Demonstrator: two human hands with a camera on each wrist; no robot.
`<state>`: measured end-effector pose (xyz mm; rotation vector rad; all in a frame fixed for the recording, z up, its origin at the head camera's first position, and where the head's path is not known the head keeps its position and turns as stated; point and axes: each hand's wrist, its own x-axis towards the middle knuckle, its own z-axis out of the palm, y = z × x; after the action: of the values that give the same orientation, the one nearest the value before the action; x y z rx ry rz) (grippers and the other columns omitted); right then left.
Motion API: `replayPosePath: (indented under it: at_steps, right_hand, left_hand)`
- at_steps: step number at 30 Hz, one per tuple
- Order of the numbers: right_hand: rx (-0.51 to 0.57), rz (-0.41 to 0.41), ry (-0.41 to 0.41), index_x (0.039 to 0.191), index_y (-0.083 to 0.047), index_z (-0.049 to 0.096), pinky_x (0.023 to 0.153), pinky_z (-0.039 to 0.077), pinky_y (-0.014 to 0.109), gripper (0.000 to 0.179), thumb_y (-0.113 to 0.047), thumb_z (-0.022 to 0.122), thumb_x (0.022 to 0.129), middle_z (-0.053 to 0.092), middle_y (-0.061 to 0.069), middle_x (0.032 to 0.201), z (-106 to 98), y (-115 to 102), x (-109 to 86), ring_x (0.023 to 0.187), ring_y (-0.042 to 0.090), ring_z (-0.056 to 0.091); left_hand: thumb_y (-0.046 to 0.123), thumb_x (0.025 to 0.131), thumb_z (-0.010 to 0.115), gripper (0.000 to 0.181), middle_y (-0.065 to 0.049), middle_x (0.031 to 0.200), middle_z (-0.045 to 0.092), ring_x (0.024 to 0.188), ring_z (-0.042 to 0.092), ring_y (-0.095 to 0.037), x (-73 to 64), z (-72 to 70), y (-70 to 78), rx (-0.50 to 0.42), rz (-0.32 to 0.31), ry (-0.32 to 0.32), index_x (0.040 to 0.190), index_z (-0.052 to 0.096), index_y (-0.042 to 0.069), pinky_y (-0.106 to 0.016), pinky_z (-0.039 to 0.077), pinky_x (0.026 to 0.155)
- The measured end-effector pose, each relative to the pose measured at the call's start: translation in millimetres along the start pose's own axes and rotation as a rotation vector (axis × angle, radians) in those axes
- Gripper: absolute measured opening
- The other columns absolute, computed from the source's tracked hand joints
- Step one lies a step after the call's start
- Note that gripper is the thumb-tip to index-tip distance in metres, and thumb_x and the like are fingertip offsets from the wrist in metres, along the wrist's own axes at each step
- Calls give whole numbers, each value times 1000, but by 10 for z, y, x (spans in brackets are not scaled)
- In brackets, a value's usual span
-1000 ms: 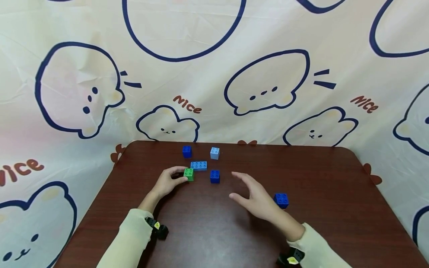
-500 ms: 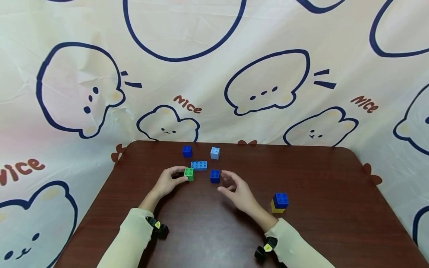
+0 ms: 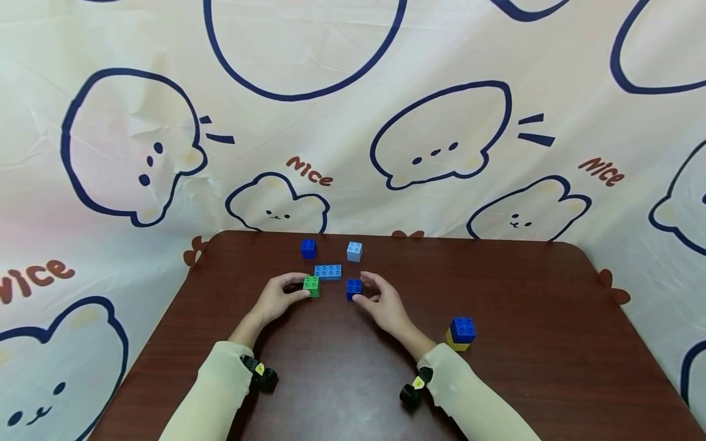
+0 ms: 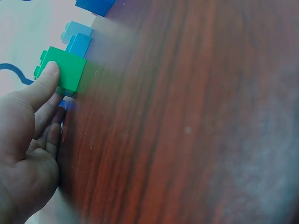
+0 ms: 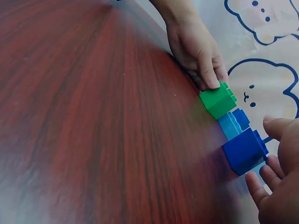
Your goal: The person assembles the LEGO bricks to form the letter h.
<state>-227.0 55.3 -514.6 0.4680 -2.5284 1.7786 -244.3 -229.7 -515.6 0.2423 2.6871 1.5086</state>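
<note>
In the head view, my left hand (image 3: 278, 299) pinches a green building brick (image 3: 311, 286) between thumb and fingers; the left wrist view shows the thumb on the face of the green brick (image 4: 67, 70). Just behind it on the table lies a longer light blue brick (image 3: 328, 272). My right hand (image 3: 386, 304) is at a dark blue brick (image 3: 353, 289), thumb on the near side and fingers on the far side. From the right wrist, a small gap shows between the right thumb and the dark blue brick (image 5: 245, 151).
Farther back on the brown table (image 3: 518, 282) stand another dark blue brick (image 3: 309, 248) and a small light blue brick (image 3: 354, 251). To the right of my right hand, a blue brick (image 3: 463, 330) sits on a yellow brick (image 3: 457, 346). A patterned cloth (image 3: 353, 122) hangs behind the table.
My right hand has moved left and away from me, from open space to around the dark blue brick, uncovering the yellow brick. My left hand keeps its hold on the green brick.
</note>
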Motion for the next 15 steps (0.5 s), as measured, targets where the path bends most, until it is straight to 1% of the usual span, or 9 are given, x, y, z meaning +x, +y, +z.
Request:
replayPosePath:
  at_steps: [2, 5, 10, 12, 15]
  right_hand:
    - [10, 12, 0, 142, -1, 55, 87, 56, 36, 54, -13, 76, 94, 61, 17, 137, 20, 20, 28, 122, 30, 58]
    - [23, 29, -2, 141, 0, 55, 88, 56, 39, 53, -14, 75, 94, 61, 18, 137, 44, 33, 56, 122, 32, 58]
    - [36, 52, -4, 142, 0, 54, 98, 51, 49, 53, -10, 74, 94, 62, 18, 136, 71, 55, 97, 124, 33, 58]
    - [36, 56, -1, 142, 0, 55, 101, 49, 51, 52, -8, 74, 94, 63, 17, 135, 78, 70, 107, 124, 34, 59]
    - [24, 61, 2, 140, -1, 58, 99, 51, 50, 50, -7, 74, 93, 65, 17, 131, 84, 79, 113, 121, 34, 61]
  left_hand:
    - [12, 92, 77, 39, -14, 123, 70, 116, 62, -31, -3, 5, 5, 2, 7, 1, 129, 67, 4, -51, 49, 100]
    - [12, 92, 77, 39, -14, 123, 70, 115, 62, -31, -7, 8, 13, 2, 14, 4, 129, 67, 4, -51, 48, 100]
    - [11, 92, 77, 38, -14, 122, 70, 115, 62, -31, -16, 8, 31, -5, 12, 5, 129, 68, 3, -51, 48, 101]
    - [10, 92, 77, 39, -14, 122, 70, 115, 62, -31, -17, 6, 30, -2, 16, 3, 129, 67, 3, -51, 48, 100]
    - [11, 92, 77, 39, -14, 122, 70, 115, 62, -31, -17, 1, 27, 3, 20, 4, 129, 67, 3, -51, 48, 100]
